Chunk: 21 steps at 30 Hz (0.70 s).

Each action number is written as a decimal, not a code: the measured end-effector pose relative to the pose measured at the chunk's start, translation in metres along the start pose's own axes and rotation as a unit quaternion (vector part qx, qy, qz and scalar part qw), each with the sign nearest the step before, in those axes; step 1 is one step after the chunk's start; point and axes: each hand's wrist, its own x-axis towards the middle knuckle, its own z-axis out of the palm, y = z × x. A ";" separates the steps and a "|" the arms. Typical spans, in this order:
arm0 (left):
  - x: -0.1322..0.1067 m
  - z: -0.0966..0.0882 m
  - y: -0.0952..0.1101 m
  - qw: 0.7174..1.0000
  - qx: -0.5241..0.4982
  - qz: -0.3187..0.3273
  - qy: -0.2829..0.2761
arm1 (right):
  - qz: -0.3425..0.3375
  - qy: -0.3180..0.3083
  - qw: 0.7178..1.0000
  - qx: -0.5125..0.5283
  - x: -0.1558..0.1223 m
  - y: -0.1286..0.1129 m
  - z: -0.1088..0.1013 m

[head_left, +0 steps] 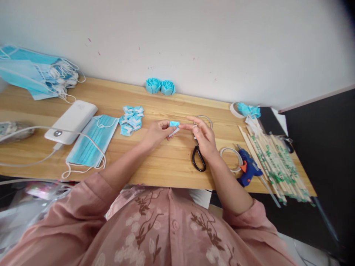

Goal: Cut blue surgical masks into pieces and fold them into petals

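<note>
Between the thumb and fingers of my left hand (157, 134) is a small folded blue-and-white piece (174, 125), seemingly of face mask material. The tip of the index finger of my right hand (205, 140) reaches the right edge of that piece. My right fingers are spread, with the thumb apart from the index finger. Under the right hand lie scissors (199, 159), their black handle showing and their blades mostly hidden. To the left of my left hand sits a cluster of similar folded blue-and-white pieces (131, 120).
Two blue flowers (160, 86) stand by the wall. At left are a face mask (93, 142), a white power bank (70, 122) with a cable, and a mask pile (33, 70). A blue glue gun (249, 168), tape roll (231, 159) and wrapped chopsticks (280, 162) lie at right.
</note>
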 end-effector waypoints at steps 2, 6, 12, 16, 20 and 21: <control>0.001 0.000 0.000 1.000 -0.002 -0.003 -0.003 | 0.004 0.014 1.000 0.002 0.001 0.001 0.000; 0.003 0.000 -0.003 1.000 -0.011 -0.009 -0.015 | 0.032 0.052 0.998 -0.005 0.004 0.006 0.000; -0.001 0.000 0.001 0.998 -0.021 -0.026 -0.045 | 0.025 0.089 0.995 -0.026 0.004 0.012 0.001; -0.004 0.001 0.005 0.997 -0.021 -0.040 -0.062 | -0.051 0.101 0.983 -0.145 0.005 0.004 -0.002; -0.004 0.002 0.005 0.995 -0.012 -0.052 -0.079 | -0.204 0.080 0.929 -0.297 0.008 -0.008 -0.006; -0.004 0.002 0.004 0.995 -0.010 -0.052 -0.083 | -0.227 0.069 0.916 -0.324 0.008 -0.009 -0.006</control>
